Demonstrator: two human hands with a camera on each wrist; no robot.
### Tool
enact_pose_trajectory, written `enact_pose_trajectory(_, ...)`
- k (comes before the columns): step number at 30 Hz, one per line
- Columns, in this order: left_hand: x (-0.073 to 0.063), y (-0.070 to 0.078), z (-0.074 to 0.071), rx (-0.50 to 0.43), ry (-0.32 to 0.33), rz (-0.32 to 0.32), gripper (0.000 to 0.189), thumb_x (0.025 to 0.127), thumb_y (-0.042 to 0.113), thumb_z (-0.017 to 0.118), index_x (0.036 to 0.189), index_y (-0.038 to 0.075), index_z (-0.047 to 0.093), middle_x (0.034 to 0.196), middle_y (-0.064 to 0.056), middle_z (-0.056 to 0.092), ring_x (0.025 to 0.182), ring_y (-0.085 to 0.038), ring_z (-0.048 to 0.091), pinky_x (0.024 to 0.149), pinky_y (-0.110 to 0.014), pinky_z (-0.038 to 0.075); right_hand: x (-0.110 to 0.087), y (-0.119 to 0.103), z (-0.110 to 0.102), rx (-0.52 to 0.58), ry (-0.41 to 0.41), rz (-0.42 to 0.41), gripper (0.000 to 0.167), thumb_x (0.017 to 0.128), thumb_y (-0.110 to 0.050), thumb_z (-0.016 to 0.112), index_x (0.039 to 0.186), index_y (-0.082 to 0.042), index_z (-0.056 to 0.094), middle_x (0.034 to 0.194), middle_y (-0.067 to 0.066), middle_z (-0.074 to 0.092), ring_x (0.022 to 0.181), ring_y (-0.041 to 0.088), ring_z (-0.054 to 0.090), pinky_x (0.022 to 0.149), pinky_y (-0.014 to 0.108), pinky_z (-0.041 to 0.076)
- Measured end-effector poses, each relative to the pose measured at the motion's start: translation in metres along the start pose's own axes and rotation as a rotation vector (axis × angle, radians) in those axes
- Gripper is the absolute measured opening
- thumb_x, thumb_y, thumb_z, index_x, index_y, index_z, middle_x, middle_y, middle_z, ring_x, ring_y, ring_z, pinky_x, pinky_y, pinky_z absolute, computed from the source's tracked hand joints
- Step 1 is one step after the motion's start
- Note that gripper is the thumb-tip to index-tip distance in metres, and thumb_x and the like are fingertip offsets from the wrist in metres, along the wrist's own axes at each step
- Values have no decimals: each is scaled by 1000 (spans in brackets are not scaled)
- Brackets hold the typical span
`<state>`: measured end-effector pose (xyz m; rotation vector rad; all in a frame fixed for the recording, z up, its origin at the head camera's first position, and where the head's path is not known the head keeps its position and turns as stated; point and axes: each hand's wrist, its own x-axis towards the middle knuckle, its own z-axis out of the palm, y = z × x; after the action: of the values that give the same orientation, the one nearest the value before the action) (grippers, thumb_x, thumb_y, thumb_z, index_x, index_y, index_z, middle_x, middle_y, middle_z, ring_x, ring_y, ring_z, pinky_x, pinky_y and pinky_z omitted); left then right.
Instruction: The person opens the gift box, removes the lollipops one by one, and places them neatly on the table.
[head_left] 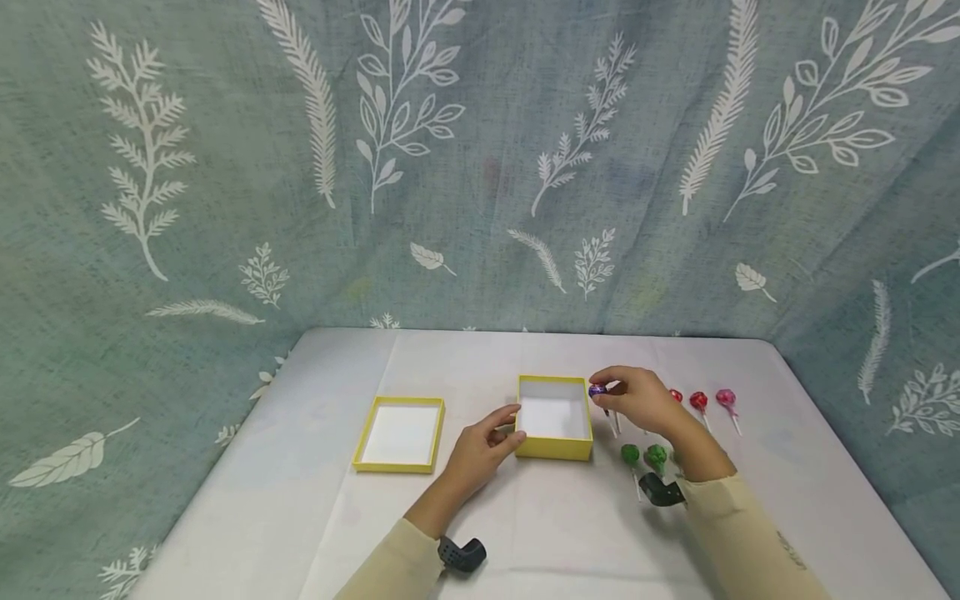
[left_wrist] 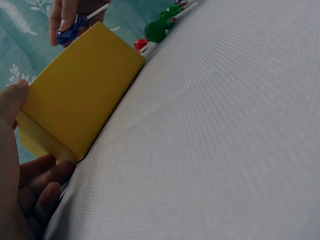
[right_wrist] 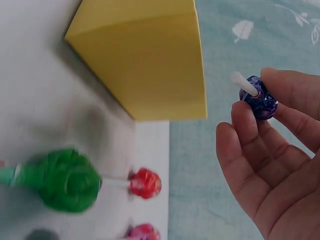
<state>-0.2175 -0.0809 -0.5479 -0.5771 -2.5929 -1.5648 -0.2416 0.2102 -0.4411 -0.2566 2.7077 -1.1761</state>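
Note:
A yellow box with a white inside (head_left: 553, 449) stands uncovered, and no contents show in it. My left hand (head_left: 480, 450) holds its left side, the thumb near the front corner; in the left wrist view several fingers (left_wrist: 47, 197) curl by its lower edge. Just past the box's right wall, my right hand (head_left: 641, 400) pinches a purple-blue wrapped lollipop (right_wrist: 260, 102) by its candy end between thumb and fingers. Its white stick points away from the palm in the right wrist view. The lollipop is raised near the rim, apart from the box.
Left of the box lies its yellow-rimmed lid (head_left: 393, 467), white inside up. On the right are green lollipops (head_left: 656, 456), red lollipops (head_left: 699, 401) and a pink lollipop (head_left: 725, 397), some partly behind the right arm. A leaf-patterned curtain (head_left: 480, 167) hangs behind the white table.

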Motion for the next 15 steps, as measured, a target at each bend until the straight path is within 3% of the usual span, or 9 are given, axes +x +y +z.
enact_pose_trajectory(15, 0, 2, 0, -7, 2, -8, 55, 91, 47, 65, 138, 21, 56, 123, -6, 65, 88, -9, 66, 71, -28, 53, -23, 33, -25, -51, 48, 23, 36, 92, -21, 69, 125, -7, 64, 111, 9, 66, 87, 19, 64, 73, 40, 53)
